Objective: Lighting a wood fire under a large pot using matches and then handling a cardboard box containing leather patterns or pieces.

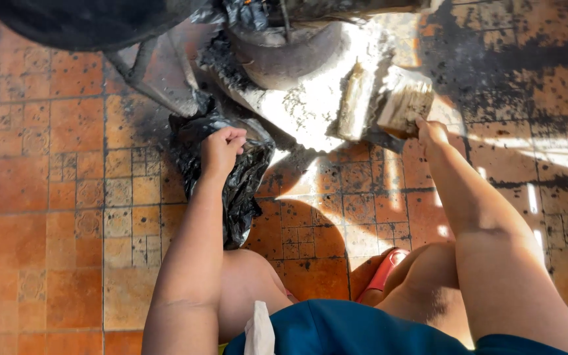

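My left hand (221,148) is closed on the rim of a black plastic bag (238,190) that hangs open over the tiled floor. My right hand (430,133) grips the near end of a pale wooden block (404,105), which lies in a heap of white ash (304,105). A second pale block (355,102) rests in the ash just left of it. The ash spreads out from the foot of a dark round stove (284,52) at the top of the view.
Orange floor tiles (54,217) cover the left and bottom; black soot stains the tiles at the upper right (494,59). My bare knees, a red sandal (384,269) and a blue garment (356,329) fill the bottom. A white cloth (259,332) sits on my lap.
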